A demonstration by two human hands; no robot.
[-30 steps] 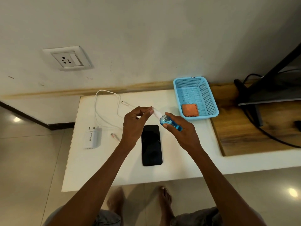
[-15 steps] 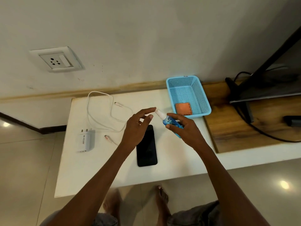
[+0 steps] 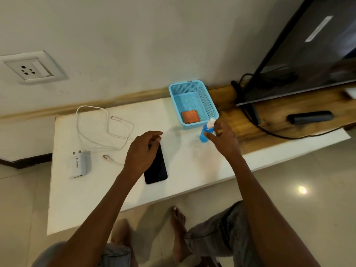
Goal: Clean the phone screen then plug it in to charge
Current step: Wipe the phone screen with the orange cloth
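Observation:
A black phone (image 3: pixel 157 169) lies face up on the white table (image 3: pixel 92 191). My left hand (image 3: pixel 142 151) hovers over its far end with fingers loosely curled, holding nothing. A blue spray bottle (image 3: pixel 205 132) with a white nozzle stands upright in front of the blue basket (image 3: pixel 174 97). My right hand (image 3: pixel 223 138) is beside it, fingers spread, thumb tip touching the bottle. An orange cloth (image 3: pixel 190 116) lies in the basket. A white charger adapter (image 3: pixel 80 164) and a loose white cable (image 3: pixel 107 134) lie at the left. A wall socket (image 3: pixel 31 68) is at the upper left.
A TV (image 3: pixel 312 47) stands on a wooden top (image 3: pixel 273 120) to the right, with black cords and a dark remote (image 3: pixel 310 117). My bare feet and knees are below the table's front edge on a tiled floor.
My right hand carried the spray bottle right and set it upright by the basket, its fingers now spread. My left hand dropped from the nozzle to above the phone.

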